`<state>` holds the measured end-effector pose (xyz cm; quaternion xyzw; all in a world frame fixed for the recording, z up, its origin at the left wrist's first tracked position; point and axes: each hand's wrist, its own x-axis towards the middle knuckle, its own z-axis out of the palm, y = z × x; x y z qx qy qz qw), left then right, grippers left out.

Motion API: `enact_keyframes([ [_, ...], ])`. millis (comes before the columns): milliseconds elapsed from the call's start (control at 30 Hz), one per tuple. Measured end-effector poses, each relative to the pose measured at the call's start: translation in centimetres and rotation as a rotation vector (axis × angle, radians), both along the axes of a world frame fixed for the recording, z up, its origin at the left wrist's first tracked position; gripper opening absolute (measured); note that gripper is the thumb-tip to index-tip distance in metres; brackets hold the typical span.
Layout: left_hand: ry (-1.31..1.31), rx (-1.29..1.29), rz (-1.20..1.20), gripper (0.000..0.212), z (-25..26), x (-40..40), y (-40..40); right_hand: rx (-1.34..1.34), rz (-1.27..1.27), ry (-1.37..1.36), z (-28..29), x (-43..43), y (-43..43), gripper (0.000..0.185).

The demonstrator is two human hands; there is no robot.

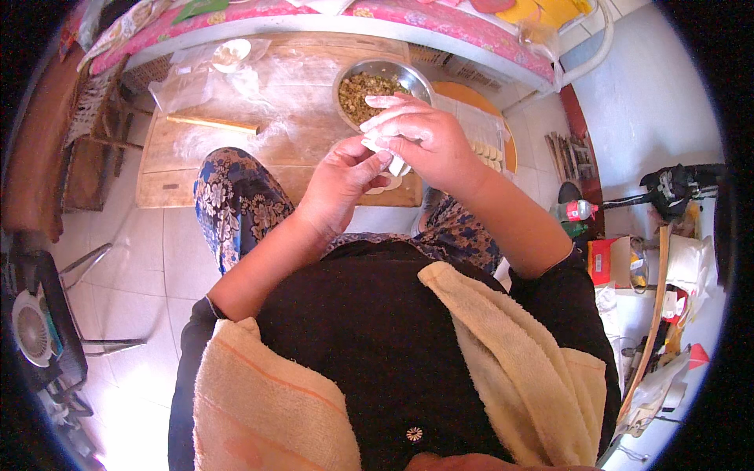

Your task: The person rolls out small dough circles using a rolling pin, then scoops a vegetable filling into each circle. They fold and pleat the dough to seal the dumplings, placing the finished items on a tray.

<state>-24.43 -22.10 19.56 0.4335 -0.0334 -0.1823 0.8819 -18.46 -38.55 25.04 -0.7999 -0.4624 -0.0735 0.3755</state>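
Observation:
Over the near right part of a floured wooden board (pixel 300 118), my left hand (pixel 347 176) and my right hand (pixel 427 138) pinch one folded dough wrapper (pixel 398 165) between thumbs and fingers. White flour coats the right fingers. Below the hands, round dough wrappers (pixel 386 185) lie near the board's front edge, partly covered by the left fingers. A steel bowl (pixel 419 79) of chopped filling (pixel 359 97) stands just beyond the right hand. Rows of dumplings (pixel 488 154) lie on a tray to the right. The wooden rolling pin (pixel 213 124) rests at the left on the board.
A small white bowl (pixel 231 55) stands on plastic at the board's far left. Behind runs a bed edge with pink floral cloth (pixel 412 26). My knee (pixel 235 194) touches the view of the board's front left. A plastic bottle (pixel 580 210) and a box are at right.

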Motion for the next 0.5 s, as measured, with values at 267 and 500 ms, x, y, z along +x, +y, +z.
enact_keyframes([
  [267,-0.093,0.194,0.07,0.018,-0.3,0.0,-0.3,-0.046,-0.101,-0.194,0.5,-0.6,1.0,0.015],
  [500,-0.098,0.166,0.048,0.023,-0.2,-0.2,-0.2,0.053,0.014,0.328,-0.9,-0.2,0.8,0.014],
])
